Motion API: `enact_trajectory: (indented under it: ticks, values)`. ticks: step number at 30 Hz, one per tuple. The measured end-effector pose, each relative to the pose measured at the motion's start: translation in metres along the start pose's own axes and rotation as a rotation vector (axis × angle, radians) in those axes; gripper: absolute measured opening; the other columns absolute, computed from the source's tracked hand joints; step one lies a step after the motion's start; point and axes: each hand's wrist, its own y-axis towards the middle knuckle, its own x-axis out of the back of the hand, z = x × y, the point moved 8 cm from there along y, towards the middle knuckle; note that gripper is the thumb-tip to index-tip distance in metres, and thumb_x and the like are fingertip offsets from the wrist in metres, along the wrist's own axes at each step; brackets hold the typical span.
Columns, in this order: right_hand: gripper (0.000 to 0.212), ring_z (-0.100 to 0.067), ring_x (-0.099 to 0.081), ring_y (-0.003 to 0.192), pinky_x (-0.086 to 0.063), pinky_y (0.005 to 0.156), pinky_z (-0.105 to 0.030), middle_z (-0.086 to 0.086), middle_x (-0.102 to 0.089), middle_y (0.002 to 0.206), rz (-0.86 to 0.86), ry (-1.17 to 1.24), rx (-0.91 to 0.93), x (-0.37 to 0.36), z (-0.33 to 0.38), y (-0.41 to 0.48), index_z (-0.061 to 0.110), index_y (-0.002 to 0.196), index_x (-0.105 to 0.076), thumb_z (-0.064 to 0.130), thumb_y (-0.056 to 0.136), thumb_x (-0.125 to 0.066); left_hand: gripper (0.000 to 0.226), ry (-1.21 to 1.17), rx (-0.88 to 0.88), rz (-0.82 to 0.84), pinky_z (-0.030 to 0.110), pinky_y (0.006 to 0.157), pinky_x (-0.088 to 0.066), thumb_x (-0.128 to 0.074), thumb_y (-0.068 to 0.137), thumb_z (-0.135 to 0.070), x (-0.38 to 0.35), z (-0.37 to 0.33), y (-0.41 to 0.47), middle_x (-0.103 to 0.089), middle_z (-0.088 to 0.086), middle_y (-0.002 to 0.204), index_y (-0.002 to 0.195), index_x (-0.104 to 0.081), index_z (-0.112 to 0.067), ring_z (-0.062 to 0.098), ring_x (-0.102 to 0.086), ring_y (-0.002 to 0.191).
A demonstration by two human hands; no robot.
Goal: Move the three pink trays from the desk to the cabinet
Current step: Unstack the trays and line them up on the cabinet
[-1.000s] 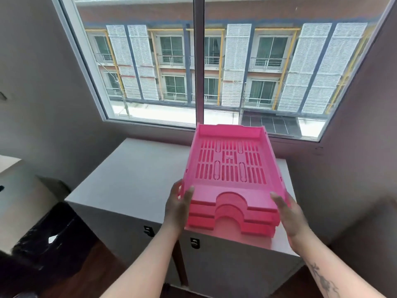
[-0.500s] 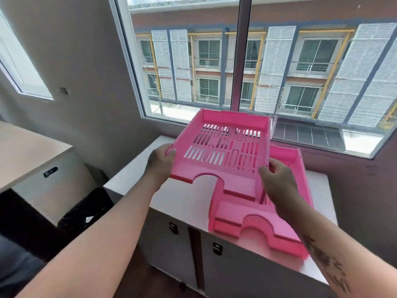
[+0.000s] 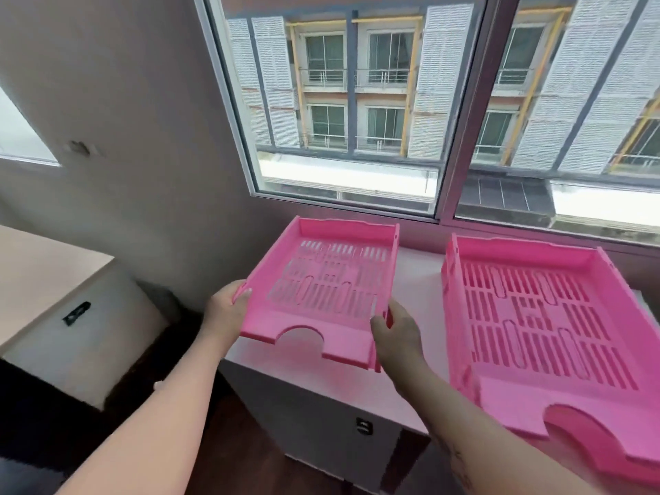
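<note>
No text, label, brand, number or sign readable anywhere. Pink trays (image 3: 528,316) plain, without lettering. Small dark tag on the cabinet front (image 3: 364,425) too blurred to make out. Another dark tag on the desk front (image 3: 76,313), likewise unreadable. Marking on the right forearm too small and cut off to tell as writing.

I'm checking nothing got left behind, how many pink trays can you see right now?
3, it seems. One pink slotted plastic tray is held over the white cabinet top by both hands; two lie stacked on its right side, the lower mostly hidden.
</note>
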Motion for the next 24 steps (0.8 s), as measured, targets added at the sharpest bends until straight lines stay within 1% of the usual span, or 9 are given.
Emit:
enact_trajectory:
  ticks: [2,6,8,11,13,17,19,22,24]
  values:
    - [0.024,-0.033,-0.065,0.093,-0.056,0.081,-0.055,-0.011,-0.068,0.101,0.0,-0.046,-0.038,-0.009,-0.019,-0.001,0.02,0.107,-0.06,0.018,0.092,-0.042,0.029,0.006,0.044,0.035,0.033,0.084,-0.047,-0.049,0.1,-0.015,-0.007,0.025,0.003,-0.065,0.003,0.108,0.125,-0.063,-0.012,0.028,-0.062,0.107]
    - [0.047,-0.024,-0.057,0.122,-0.047,0.103,-0.046,-0.004,-0.059,0.137,0.061,-0.158,-0.105,-0.025,-0.043,-0.006,0.02,0.143,-0.042,0.019,0.096,-0.044,0.039,0.076,0.131,0.071,0.031,0.096,-0.041,-0.054,0.099,-0.02,-0.015,0.062,0.002,-0.061,0.008,0.132,0.136,-0.055,-0.009,0.026,-0.054,0.124]
    - [0.05,-0.023,-0.054,0.125,-0.044,0.106,-0.042,-0.004,-0.055,0.141,0.058,-0.192,-0.11,-0.022,-0.034,-0.006,0.018,0.146,-0.038,0.022,0.097,-0.047,0.039,0.105,0.116,0.059,0.031,0.093,-0.042,-0.057,0.096,-0.022,-0.013,0.061,0.007,-0.064,0.009,0.127,0.133,-0.057,-0.009,0.027,-0.057,0.121]
    - [0.065,-0.025,-0.037,0.141,-0.033,0.115,-0.04,-0.008,-0.038,0.155,0.013,-0.243,-0.064,-0.001,-0.009,0.008,0.012,0.152,-0.028,0.03,0.096,-0.055,0.046,0.148,0.038,-0.01,0.034,0.095,-0.047,-0.06,0.092,-0.032,-0.004,0.033,0.018,-0.066,0.009,0.126,0.132,-0.058,-0.01,0.025,-0.061,0.117]
    - [0.065,-0.026,-0.037,0.141,-0.033,0.114,-0.041,-0.011,-0.038,0.155,-0.066,-0.29,0.006,0.027,0.016,0.019,0.011,0.151,-0.03,0.031,0.095,-0.056,0.047,0.171,-0.054,-0.057,0.037,0.098,-0.048,-0.058,0.091,-0.033,-0.001,-0.001,0.024,-0.065,0.011,0.128,0.132,-0.057,-0.009,0.025,-0.061,0.117]
    - [0.052,-0.03,-0.05,0.128,-0.039,0.104,-0.038,-0.016,-0.053,0.141,-0.229,-0.403,0.108,0.097,0.055,0.034,0.005,0.141,-0.046,0.023,0.093,-0.056,0.035,0.179,-0.263,-0.1,0.037,0.09,-0.052,-0.059,0.09,-0.025,-0.025,-0.078,0.017,-0.071,0.014,0.114,0.119,-0.064,-0.006,0.029,-0.067,0.103]
    - [0.051,-0.031,-0.05,0.128,-0.04,0.105,-0.039,-0.017,-0.054,0.14,-0.334,-0.46,0.097,0.167,0.051,0.02,0.004,0.14,-0.046,0.021,0.093,-0.056,0.037,0.141,-0.35,-0.001,0.039,0.089,-0.054,-0.059,0.09,-0.027,-0.076,-0.118,-0.014,-0.072,0.014,0.112,0.12,-0.064,-0.008,0.028,-0.069,0.101]
    - [0.052,-0.033,-0.051,0.128,-0.041,0.104,-0.039,-0.017,-0.052,0.142,-0.429,-0.53,0.038,0.227,0.036,0.011,0.004,0.142,-0.046,0.021,0.093,-0.056,0.04,0.123,-0.379,0.144,0.037,0.091,-0.053,-0.06,0.091,-0.027,-0.131,-0.144,-0.046,-0.071,0.015,0.116,0.126,-0.061,-0.007,0.027,-0.068,0.105]
    - [0.049,-0.036,-0.056,0.12,-0.046,0.099,-0.041,-0.019,-0.056,0.136,-0.502,-0.581,-0.03,0.272,0.014,-0.002,0.005,0.138,-0.051,0.021,0.091,-0.055,0.047,0.139,-0.351,0.263,0.032,0.092,-0.049,-0.062,0.091,-0.028,-0.174,-0.154,-0.076,-0.067,0.018,0.123,0.131,-0.057,-0.005,0.028,-0.064,0.111]
